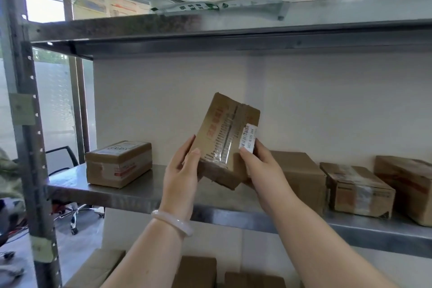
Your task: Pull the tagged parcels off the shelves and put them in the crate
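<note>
A small cardboard parcel (pixel 228 138) is held up in front of the middle shelf (pixel 145 190), clear of its surface and tilted so that the taped face is turned toward the camera. It is gripped from both sides. The left hand (pixel 181 170) is curled round the lower left edge, with the thumb laid on the face and the fingers along the side. The right hand (pixel 261 166) is closed on the lower right corner, its thumb pressed just beside the white barcode tag (pixel 249 139). The crate is not in view.

The parcel is judged light, since it is carried high mostly by the fingers (no palm is seen set under it). The cardboard appears stiff, though dented at the corners. The clear tape along the seam is probably slick, so a hold on the bare cardboard edges is to be preferred over the taped strip. The tag sits at the box's edge and could be scuffed or peeled if rubbed, so it is best left uncovered.

Other boxes stand on the same shelf: a left box (pixel 118 163), a middle box (pixel 301 175) behind the right hand, a taped box (pixel 357 192) and a far box (pixel 406 182). Whether these are tagged cannot be told.
</note>
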Available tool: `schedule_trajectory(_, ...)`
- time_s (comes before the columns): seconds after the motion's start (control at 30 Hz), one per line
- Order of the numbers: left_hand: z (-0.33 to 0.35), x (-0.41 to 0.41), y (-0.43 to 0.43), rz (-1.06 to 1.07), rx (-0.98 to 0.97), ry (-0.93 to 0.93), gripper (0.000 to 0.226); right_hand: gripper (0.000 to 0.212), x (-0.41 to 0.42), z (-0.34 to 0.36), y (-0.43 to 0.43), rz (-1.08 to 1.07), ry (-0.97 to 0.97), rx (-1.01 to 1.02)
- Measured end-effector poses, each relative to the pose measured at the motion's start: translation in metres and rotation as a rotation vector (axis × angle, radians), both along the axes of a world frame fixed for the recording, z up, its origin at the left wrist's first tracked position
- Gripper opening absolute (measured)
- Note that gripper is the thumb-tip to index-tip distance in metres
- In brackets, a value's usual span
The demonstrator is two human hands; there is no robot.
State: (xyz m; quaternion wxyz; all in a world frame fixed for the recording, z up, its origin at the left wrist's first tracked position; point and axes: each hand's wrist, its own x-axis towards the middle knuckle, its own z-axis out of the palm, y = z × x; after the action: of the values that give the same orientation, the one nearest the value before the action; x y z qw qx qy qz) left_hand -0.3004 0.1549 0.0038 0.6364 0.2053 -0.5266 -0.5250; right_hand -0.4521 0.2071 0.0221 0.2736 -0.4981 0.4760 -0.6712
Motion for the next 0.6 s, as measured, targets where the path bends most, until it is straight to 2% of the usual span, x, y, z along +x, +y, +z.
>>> schedule_trajectory(0.13, -0.002, 0.007, -0.012, 0.411, -0.198, -0.544, 0.033, 0.040, 0.005, -0.005, -0.001, -0.029, 0.027, -0.081)
schedule_trajectory(0.2, -0.003, 0.009, -0.014, 0.427, -0.196, -0.673, 0.053, 0.042, 0.008, -0.007, -0.002, -0.028, 0.046, -0.106)
schedule_trajectory(0.37, -0.007, 0.009, -0.022, 0.334, -0.276, -0.804, 0.081, 0.036, 0.014, -0.011, -0.003, -0.074, 0.082, -0.139)
schedule_trajectory(0.5, -0.008, 0.011, -0.033, 0.213, -0.184, -0.818, 0.110, 0.032, 0.015, -0.015, -0.008, -0.113, 0.155, -0.136)
schedule_trajectory(0.6, -0.004, 0.014, -0.040, 0.119, -0.079, -0.829, 0.116, 0.033, 0.015, -0.015, -0.012, -0.108, 0.196, -0.120)
